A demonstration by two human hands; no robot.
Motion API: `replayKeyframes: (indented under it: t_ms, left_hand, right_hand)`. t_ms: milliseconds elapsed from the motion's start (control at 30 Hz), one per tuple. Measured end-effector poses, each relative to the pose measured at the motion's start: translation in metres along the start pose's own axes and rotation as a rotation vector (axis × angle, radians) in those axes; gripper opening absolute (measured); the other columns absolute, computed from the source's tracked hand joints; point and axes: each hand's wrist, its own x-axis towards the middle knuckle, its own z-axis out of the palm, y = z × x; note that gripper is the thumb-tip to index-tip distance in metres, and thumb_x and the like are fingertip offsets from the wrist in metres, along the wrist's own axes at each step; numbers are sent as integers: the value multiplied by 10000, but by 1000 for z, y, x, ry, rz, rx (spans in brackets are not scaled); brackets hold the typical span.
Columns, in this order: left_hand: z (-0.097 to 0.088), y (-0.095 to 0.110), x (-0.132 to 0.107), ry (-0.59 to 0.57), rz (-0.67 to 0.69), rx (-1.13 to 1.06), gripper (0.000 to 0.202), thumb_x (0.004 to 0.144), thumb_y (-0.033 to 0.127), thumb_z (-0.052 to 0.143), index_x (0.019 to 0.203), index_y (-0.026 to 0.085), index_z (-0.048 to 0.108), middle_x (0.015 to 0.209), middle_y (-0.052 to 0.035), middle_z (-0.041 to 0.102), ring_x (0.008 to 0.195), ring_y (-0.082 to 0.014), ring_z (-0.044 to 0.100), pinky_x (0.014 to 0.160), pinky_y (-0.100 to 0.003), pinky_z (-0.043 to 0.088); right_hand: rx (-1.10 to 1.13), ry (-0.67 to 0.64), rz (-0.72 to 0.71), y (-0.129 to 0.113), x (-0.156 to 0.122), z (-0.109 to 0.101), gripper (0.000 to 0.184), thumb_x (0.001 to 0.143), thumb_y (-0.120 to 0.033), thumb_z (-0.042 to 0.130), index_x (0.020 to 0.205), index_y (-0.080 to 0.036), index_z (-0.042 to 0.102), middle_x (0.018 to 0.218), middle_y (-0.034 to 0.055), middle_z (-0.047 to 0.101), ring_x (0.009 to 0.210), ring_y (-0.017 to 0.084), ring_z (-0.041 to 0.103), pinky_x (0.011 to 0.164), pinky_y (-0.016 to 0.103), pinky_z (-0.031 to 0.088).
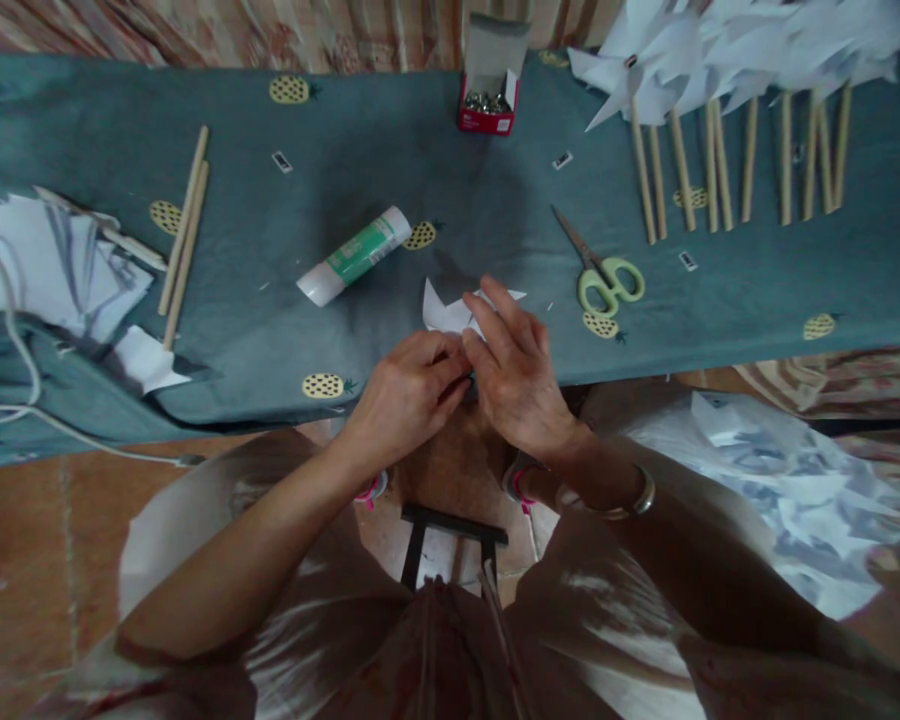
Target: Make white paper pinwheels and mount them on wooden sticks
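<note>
My left hand (412,390) and my right hand (514,365) meet at the near edge of the table, both pinched on a small white cut paper piece (446,310) that lies on the teal cloth (270,300). The paper's pointed flaps stick out beyond my fingers. My right hand's fingers press down on the paper; my left fingers are curled at its near edge. What sits exactly between the fingertips is hidden.
A glue stick (354,256) lies left of the paper, green-handled scissors (600,270) to the right. A red box of pins (489,95) stands at the back. Finished paper pinwheels on sticks (720,110) lie back right. Loose sticks (184,230) and paper scraps (52,260) lie left.
</note>
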Motion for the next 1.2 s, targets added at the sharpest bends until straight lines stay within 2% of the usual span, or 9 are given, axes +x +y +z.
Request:
replayKeyframes:
  t_ms: [133, 333, 533, 667, 900, 1100, 1200]
  left_hand:
    - [0, -1, 0, 19, 20, 8, 116, 875, 149, 620, 971, 133, 683, 965, -80, 668, 881, -191, 644, 761, -305, 557]
    - [1, -3, 1, 48, 48, 16, 133, 879, 150, 615, 989, 132, 686, 974, -87, 678, 894, -195, 656, 768, -310, 565]
    - [1, -3, 0, 35, 40, 6, 148, 888, 155, 608, 1008, 119, 688, 958, -98, 680, 894, -202, 654, 771, -333, 571]
    - [0, -3, 0, 26, 36, 8, 142, 891, 160, 606, 1006, 136, 686, 971, -88, 681, 912, -196, 661, 791, -330, 577]
    - [1, -2, 1, 33, 37, 5, 119, 888, 153, 602, 969, 139, 687, 963, -84, 681, 894, -192, 662, 768, -320, 577]
    - [-4, -4, 0, 61, 36, -45, 159, 923, 236, 583, 1000, 144, 688, 961, -83, 675, 903, -191, 652, 783, -320, 558]
    - [-9, -9, 1, 98, -16, -38, 195, 950, 254, 541, 1033, 156, 687, 980, -83, 680, 933, -193, 637, 825, -337, 541]
  right_hand:
    - [28, -20, 1, -1, 1, -1, 355, 1000, -156, 324, 1283, -281, 499, 1460, 62, 515, 1472, 204, 328, 1120, 449, 391]
    - [41, -17, 3, 10, 2, -8, 262, 961, -171, 389, 1086, -227, 613, 1439, 108, 511, 1468, 272, 314, 1078, 513, 414]
    - [133, 1, 102, 12, 2, -17, 365, 959, -149, 360, 1227, -308, 550, 1464, 62, 484, 1481, 265, 295, 1112, 539, 395]
    - [140, -37, 90, 10, 3, -19, 410, 963, -165, 379, 1308, -347, 506, 1490, 30, 453, 1487, 269, 287, 1130, 541, 378]
    - [136, -84, 66, 10, 0, -17, 403, 976, -197, 369, 1320, -371, 484, 1511, 22, 431, 1492, 279, 268, 1120, 571, 360]
    - [61, -30, 5, 10, -1, -14, 266, 975, -208, 384, 1148, -271, 576, 1483, 72, 454, 1477, 271, 286, 1095, 546, 381]
    - [72, -23, 38, 9, 0, -13, 272, 971, -180, 391, 1130, -292, 581, 1466, 50, 474, 1469, 261, 310, 1093, 533, 395]
